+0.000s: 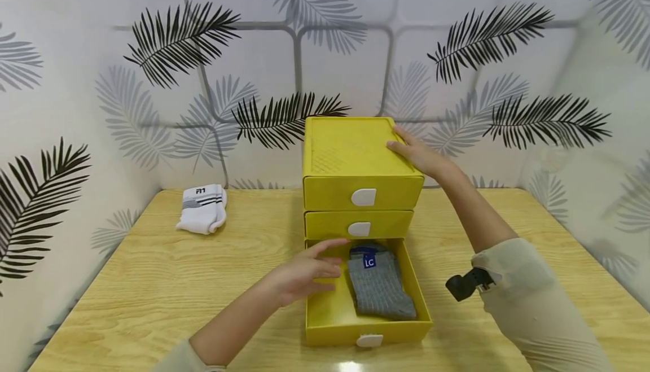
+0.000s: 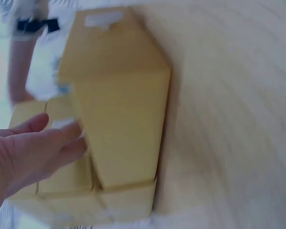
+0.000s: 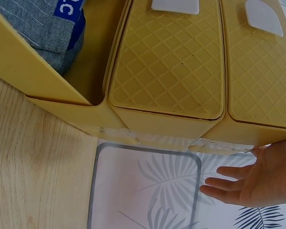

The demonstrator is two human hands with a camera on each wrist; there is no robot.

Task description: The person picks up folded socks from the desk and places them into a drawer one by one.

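A yellow three-tier drawer unit (image 1: 363,191) stands on the table, its bottom drawer (image 1: 325,318) pulled out. Inside that drawer lies a folded pair of grey socks (image 1: 381,287) with a blue band marked LC, seen also as grey socks (image 3: 43,28) in the right wrist view. My left hand (image 1: 307,275) hovers at the drawer's left side with its fingers extended and nothing in them. At the unit's upper right edge rests my right hand (image 1: 418,153), fingers spread; in the right wrist view this hand (image 3: 260,179) holds nothing.
Folded white socks (image 1: 203,208) with dark stripes lie at the table's back left. A leaf-patterned wall (image 1: 345,67) rises behind the wooden table (image 1: 244,231). White tabs mark the drawer fronts, including the top tab (image 1: 363,197). A black strap (image 1: 472,283) hangs at the right wrist.
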